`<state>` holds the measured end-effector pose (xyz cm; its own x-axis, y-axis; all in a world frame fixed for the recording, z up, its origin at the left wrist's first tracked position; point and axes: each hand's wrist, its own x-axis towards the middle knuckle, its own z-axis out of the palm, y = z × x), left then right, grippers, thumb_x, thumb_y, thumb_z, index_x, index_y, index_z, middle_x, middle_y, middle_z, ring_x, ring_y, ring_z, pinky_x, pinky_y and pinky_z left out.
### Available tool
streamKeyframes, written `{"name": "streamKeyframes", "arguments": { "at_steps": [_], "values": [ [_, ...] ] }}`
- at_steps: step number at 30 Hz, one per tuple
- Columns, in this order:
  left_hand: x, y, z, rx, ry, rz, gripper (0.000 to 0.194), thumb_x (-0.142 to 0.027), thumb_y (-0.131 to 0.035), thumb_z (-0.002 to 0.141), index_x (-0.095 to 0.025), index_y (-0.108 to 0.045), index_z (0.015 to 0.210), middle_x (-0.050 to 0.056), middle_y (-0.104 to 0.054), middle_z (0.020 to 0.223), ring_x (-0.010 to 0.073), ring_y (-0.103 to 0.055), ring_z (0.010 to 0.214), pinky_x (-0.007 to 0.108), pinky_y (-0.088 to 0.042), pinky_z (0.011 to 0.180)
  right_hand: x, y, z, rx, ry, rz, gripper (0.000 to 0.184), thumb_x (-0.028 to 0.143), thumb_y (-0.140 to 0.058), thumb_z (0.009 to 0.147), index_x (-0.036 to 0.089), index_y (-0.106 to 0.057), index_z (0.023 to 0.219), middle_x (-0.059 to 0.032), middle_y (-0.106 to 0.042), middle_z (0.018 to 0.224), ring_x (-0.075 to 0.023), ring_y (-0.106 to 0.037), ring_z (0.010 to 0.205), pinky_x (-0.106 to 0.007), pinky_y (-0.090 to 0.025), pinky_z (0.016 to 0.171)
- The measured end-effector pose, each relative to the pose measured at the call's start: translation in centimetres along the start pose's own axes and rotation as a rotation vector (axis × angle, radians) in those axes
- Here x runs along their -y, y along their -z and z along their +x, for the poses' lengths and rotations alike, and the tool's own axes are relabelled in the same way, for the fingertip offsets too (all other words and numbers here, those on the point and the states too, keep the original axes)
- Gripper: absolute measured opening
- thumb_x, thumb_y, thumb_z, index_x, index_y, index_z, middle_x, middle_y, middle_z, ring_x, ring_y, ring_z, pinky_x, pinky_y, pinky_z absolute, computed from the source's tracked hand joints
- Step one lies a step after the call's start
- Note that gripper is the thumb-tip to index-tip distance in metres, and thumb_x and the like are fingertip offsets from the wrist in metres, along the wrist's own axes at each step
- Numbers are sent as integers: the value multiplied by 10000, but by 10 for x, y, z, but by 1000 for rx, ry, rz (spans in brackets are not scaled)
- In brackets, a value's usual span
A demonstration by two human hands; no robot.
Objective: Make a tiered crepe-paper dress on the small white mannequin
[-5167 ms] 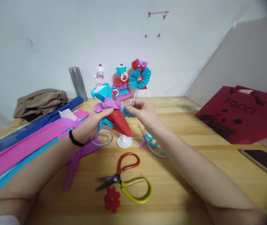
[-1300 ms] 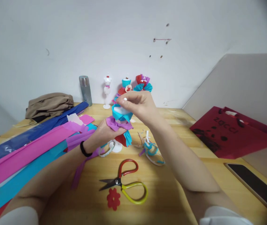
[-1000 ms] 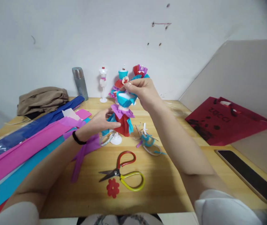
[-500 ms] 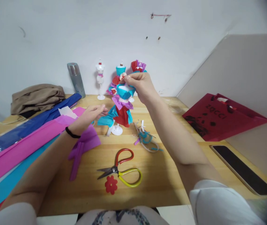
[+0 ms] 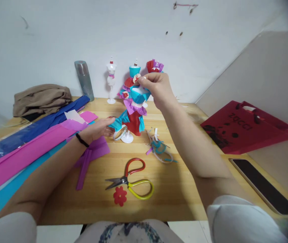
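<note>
A miniature dress form stands on its white base (image 5: 127,137), dressed in a blue crepe paper top (image 5: 139,95), a purple ruffle (image 5: 135,107) and a red skirt (image 5: 134,124). My right hand (image 5: 159,87) is closed in a pinch at the neck of this form; its fingers hide the neck. At the skirt's left side, my left hand (image 5: 101,128) has its thumb over the edge of a blue crepe paper piece (image 5: 120,120), fingers underneath. A white strip (image 5: 120,133) curls below that piece. Scissors (image 5: 123,180) lie spread in front, beside a red paper flower (image 5: 120,196).
Dressed forms (image 5: 135,71) and a white form (image 5: 111,79) stand by the wall, near a grey bottle (image 5: 84,81). Crepe paper rolls (image 5: 40,140) and brown cloth (image 5: 41,101) lie left. Paper scraps (image 5: 159,148), a red bag (image 5: 247,130) and a phone (image 5: 264,185) are right.
My left hand has moved to the blue paper piece and taken its edge. The white strip now shows as a loop. My right hand keeps its pinch at the neck; the view has shifted slightly.
</note>
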<state>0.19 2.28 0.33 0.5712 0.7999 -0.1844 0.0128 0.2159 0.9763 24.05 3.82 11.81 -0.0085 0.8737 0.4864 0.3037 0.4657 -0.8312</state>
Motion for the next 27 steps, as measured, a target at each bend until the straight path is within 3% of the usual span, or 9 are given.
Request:
{"name": "streamKeyframes", "arguments": {
  "at_steps": [4,7,12,18,23,27],
  "values": [
    [0,-10,-12,49,121,-194,435,-503,-746,807,-145,-699,1050,133,-763,974,261,-728,895,384,-573,837,0,-4,0,-55,22,-10,464,721,-713,635,264,-635,625,-75,-715,729,-210,-568,720,-392,-419,660],
    [-1,-17,-22,44,128,-300,368,-414,-803,771,-161,-704,1019,115,-757,945,248,-728,886,388,-570,858,-1,-4,-1,-72,27,-21,459,714,-712,660,268,-612,623,-61,-696,692,-222,-576,770,-386,-427,680],
    [-4,-26,-33,49,32,-305,244,-298,-842,726,-180,-706,890,48,-733,837,178,-693,746,309,-550,751,-3,-3,-5,-28,3,-5,402,678,-721,702,289,-619,677,-53,-720,753,-288,-601,952,-418,-455,780],
    [-13,-37,-43,147,-79,-237,267,-395,-771,792,-151,-663,765,45,-663,660,149,-611,568,279,-491,579,-3,-1,-9,-14,9,11,408,694,-696,736,289,-653,707,-52,-729,773,-278,-608,954,-425,-482,810],
    [-15,-40,-48,105,-21,-282,279,-366,-778,787,-155,-619,699,32,-632,604,118,-569,504,249,-466,518,3,-2,-10,17,26,-29,415,738,-677,721,325,-660,681,-42,-730,789,-281,-620,906,-438,-484,796],
    [-13,-44,-53,99,72,-401,278,-420,-722,840,-164,-648,762,50,-669,653,140,-603,547,248,-480,515,3,-5,-9,-18,37,-12,485,770,-691,656,288,-640,637,-58,-687,695,-267,-607,828,-428,-470,736]
  ]
}}
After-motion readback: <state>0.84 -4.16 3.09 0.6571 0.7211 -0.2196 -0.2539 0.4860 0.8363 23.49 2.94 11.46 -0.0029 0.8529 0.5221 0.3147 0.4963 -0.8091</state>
